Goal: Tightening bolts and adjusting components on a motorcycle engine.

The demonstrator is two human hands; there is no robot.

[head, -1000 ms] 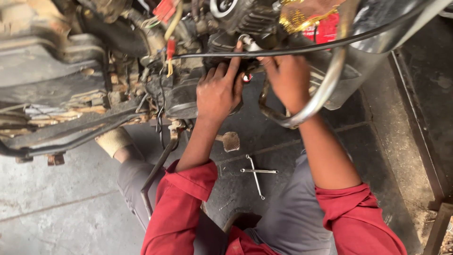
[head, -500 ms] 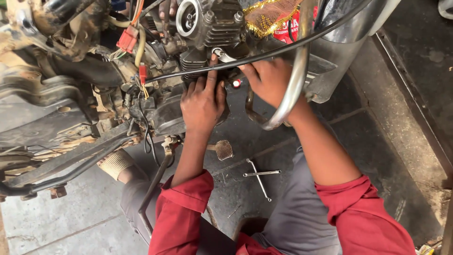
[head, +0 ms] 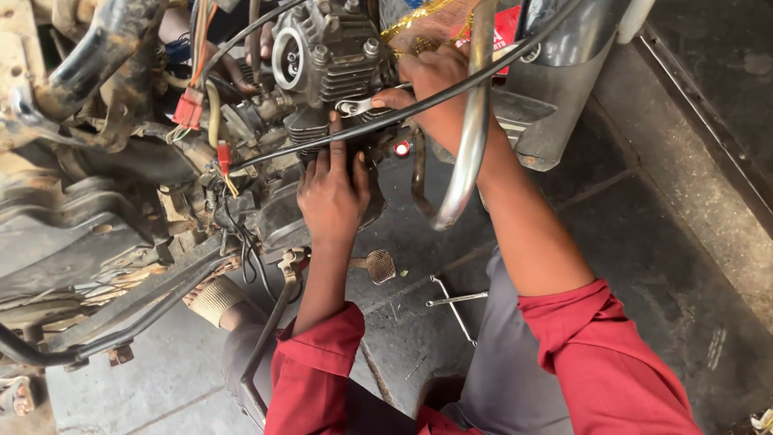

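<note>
The step in hand looks like working a fastener on the motorcycle engine (head: 326,56). The right hand (head: 435,84) has its grip clamped on a small spanner (head: 356,105), set against the finned cylinder, just behind a black cable (head: 419,101). The left hand (head: 332,189) lies flat on the engine case below, fingers spread and holding nothing — bracing, it seems. Any further turn would call for a steady swing in the tight gap beside the chrome guard bar (head: 475,121). The floor (head: 644,234) is dark, stained concrete — a cross wrench (head: 452,302) lies on it between the knees.
</note>
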